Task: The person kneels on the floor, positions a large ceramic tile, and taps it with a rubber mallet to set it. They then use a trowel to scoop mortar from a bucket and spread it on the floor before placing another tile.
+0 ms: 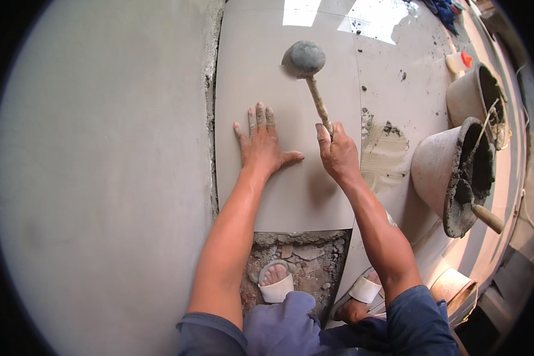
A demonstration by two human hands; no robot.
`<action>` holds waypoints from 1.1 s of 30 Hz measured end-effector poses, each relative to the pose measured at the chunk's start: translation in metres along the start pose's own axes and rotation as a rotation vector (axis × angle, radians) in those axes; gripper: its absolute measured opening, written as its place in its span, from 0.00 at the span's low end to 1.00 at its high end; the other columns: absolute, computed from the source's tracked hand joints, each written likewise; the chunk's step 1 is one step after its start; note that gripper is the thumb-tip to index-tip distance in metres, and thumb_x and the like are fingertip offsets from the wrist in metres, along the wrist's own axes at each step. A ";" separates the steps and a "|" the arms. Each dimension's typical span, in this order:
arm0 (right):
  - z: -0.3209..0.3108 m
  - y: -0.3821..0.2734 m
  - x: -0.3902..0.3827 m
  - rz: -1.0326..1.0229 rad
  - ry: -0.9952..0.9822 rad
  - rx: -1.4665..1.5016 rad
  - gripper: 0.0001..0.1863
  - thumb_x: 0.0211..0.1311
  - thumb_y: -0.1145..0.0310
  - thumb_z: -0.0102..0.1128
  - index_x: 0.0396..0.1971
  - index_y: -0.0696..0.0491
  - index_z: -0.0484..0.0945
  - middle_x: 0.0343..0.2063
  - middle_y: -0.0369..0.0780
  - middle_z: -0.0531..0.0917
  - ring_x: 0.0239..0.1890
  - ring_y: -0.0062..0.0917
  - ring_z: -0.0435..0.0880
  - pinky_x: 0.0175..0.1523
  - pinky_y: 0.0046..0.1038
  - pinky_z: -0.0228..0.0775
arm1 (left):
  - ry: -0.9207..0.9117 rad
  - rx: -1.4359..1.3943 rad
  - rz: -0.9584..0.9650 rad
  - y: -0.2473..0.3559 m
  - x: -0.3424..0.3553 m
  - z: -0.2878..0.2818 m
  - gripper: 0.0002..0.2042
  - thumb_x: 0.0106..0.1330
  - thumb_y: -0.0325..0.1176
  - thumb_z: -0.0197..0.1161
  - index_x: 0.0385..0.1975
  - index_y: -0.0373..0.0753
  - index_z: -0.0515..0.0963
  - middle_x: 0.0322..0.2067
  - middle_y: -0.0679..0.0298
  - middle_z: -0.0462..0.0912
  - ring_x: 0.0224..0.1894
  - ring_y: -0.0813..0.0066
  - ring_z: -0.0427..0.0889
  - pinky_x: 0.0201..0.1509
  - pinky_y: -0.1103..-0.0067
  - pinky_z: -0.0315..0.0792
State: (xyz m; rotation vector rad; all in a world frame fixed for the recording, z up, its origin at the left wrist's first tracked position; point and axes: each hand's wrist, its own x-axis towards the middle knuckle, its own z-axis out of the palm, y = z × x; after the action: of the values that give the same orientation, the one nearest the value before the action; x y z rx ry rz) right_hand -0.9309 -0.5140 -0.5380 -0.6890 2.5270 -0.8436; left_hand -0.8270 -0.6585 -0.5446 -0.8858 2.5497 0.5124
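My left hand lies spread on a large pale grey floor tile, fingers apart and dusted with grey. My right hand grips the wooden handle of a rubber mallet, whose dark grey head is above the tile's upper part, to the right of my left hand's fingertips. A rough, narrow gap runs along the tile's left edge beside a pale grey surface. Below the tile's front edge is exposed rubble, where my sandalled feet show.
At right stand two cement-crusted buckets, the nearer with a wooden-handled tool. A pale container with red top, dark cloth and another bucket sit farther along that side. Grey smears and crumbs mark the right-hand tiles.
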 end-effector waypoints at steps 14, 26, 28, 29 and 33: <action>-0.060 0.062 -0.107 0.051 -0.034 0.015 0.23 0.70 0.49 0.52 0.32 0.57 0.72 0.16 0.48 0.78 0.21 0.45 0.79 0.29 0.42 0.69 | 0.085 0.087 0.132 0.000 -0.047 0.042 0.67 0.37 0.72 0.71 0.74 0.38 0.45 0.75 0.55 0.42 0.77 0.58 0.36 0.75 0.45 0.35; -0.081 0.109 -0.163 0.088 -0.168 -0.046 0.22 0.69 0.49 0.53 0.32 0.57 0.71 0.20 0.52 0.78 0.27 0.51 0.78 0.34 0.46 0.68 | 0.016 0.187 0.175 0.010 -0.076 0.060 0.59 0.49 0.73 0.60 0.74 0.39 0.44 0.76 0.56 0.38 0.77 0.56 0.35 0.74 0.44 0.32; -0.102 0.110 -0.168 0.071 -0.189 -0.089 0.22 0.69 0.50 0.54 0.33 0.57 0.72 0.21 0.52 0.78 0.27 0.50 0.78 0.34 0.45 0.68 | 0.065 0.260 0.191 0.024 -0.084 0.069 0.53 0.58 0.73 0.51 0.75 0.41 0.44 0.76 0.57 0.38 0.77 0.56 0.34 0.74 0.45 0.31; -0.118 0.112 -0.175 0.037 -0.188 -0.097 0.22 0.69 0.50 0.54 0.33 0.57 0.73 0.21 0.52 0.78 0.27 0.50 0.78 0.34 0.45 0.68 | 0.047 0.266 0.294 0.038 -0.089 0.076 0.48 0.63 0.70 0.45 0.75 0.42 0.44 0.76 0.59 0.38 0.77 0.56 0.34 0.74 0.46 0.30; -0.198 0.124 -0.224 0.042 -0.229 -0.297 0.19 0.68 0.53 0.57 0.34 0.56 0.74 0.21 0.50 0.78 0.28 0.49 0.79 0.34 0.43 0.70 | -0.086 0.180 0.711 0.107 -0.121 0.117 0.39 0.71 0.64 0.37 0.75 0.44 0.46 0.76 0.63 0.43 0.77 0.61 0.36 0.76 0.51 0.26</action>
State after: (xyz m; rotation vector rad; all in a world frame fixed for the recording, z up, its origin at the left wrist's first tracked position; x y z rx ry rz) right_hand -0.8889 -0.2138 -0.4246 -0.7715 2.4680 -0.3530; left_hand -0.7808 -0.4658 -0.5654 0.1308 2.7238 0.4837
